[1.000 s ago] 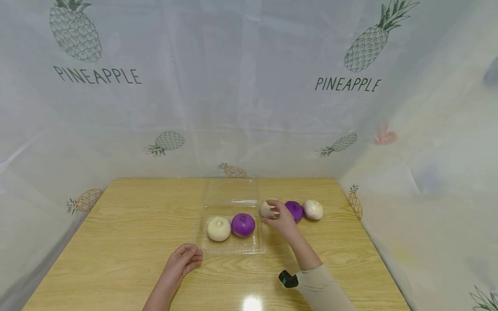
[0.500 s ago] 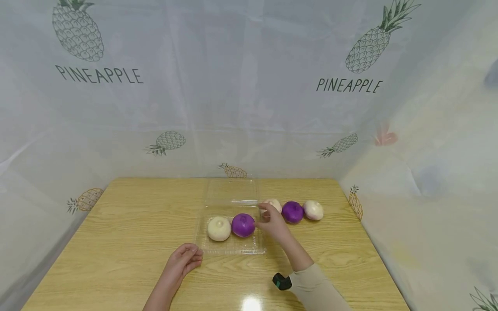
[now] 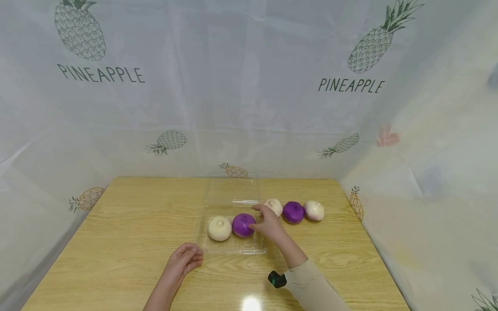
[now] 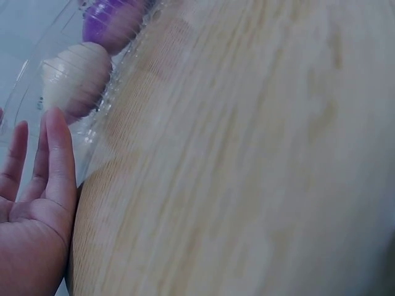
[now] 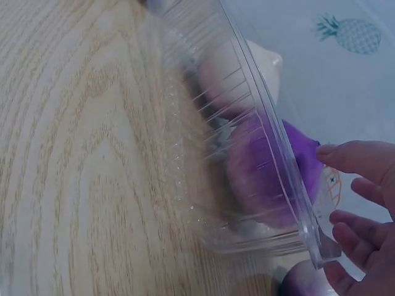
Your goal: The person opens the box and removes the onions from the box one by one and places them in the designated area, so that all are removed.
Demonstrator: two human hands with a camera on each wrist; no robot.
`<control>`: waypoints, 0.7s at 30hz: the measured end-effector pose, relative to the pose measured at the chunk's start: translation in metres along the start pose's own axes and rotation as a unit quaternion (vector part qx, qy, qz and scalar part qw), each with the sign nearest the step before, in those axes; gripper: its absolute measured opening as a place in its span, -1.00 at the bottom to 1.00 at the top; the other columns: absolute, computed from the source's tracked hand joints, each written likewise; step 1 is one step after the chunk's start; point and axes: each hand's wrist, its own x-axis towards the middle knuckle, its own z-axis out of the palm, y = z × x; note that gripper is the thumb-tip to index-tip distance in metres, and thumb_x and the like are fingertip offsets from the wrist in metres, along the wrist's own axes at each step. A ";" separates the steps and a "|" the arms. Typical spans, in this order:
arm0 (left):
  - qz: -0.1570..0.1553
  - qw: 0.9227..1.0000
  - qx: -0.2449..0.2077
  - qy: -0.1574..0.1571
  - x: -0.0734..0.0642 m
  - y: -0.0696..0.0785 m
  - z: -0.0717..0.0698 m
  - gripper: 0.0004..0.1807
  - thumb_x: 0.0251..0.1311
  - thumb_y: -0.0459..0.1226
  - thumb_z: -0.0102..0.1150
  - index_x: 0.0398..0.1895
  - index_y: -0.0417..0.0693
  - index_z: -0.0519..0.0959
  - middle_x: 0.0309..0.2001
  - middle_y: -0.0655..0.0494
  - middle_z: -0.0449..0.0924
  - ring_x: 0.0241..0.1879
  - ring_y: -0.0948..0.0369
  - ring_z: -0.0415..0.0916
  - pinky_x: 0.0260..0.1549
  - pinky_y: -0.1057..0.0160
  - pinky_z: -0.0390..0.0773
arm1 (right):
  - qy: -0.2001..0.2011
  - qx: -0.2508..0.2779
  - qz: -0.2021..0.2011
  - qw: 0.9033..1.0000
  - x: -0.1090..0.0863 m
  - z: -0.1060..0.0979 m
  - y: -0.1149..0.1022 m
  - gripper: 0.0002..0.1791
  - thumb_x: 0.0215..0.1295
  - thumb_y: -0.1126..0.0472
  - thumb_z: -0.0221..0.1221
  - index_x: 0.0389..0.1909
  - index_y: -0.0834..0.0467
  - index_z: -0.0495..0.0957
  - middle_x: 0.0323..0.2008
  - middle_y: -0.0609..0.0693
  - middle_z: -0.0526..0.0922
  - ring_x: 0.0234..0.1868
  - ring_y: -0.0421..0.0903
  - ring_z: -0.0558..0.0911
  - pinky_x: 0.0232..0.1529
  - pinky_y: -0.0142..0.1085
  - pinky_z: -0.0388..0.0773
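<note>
A clear plastic container stands opened on the table, its lid folded back. In its tray sit a white onion on the left and a purple onion on the right. My left hand rests at the tray's front left corner; the left wrist view shows its fingers fairly straight beside the wall. Over the tray's right edge, my right hand has its fingers spread, with thumb close to the purple onion. Whether the thumb touches it I cannot tell.
Right of the container lie a white onion, partly behind my right hand, a purple onion and a white onion with a purplish side. A pineapple-print curtain hangs behind the wooden table.
My right hand has moved left from the white onion outside the container to the tray's right edge, beside the purple onion. My left hand stays at the corner.
</note>
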 end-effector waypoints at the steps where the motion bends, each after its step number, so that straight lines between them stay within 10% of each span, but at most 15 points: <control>1: -0.002 1.000 -0.001 0.002 0.000 0.000 0.000 -0.75 0.41 -0.30 0.04 -0.06 -0.38 0.45 -0.21 -0.04 0.57 -0.23 0.14 0.56 -0.16 0.19 0.64 | -0.002 -0.005 -0.002 1.000 0.001 0.001 0.000 -0.30 0.03 0.29 0.44 0.23 0.26 0.42 0.19 0.22 0.47 0.10 0.27 0.48 0.05 0.03 0.52; 21: -0.018 1.000 0.000 0.006 0.002 0.001 0.000 -0.73 0.42 -0.31 0.02 -0.04 -0.42 0.43 -0.20 -0.07 0.57 -0.20 0.08 0.58 -0.15 0.17 0.64 | -0.012 -0.123 0.005 0.992 0.010 0.009 -0.004 -0.31 -0.11 0.10 0.54 0.11 0.19 0.56 0.10 0.06 0.58 0.03 0.11 0.40 0.07 0.00 0.38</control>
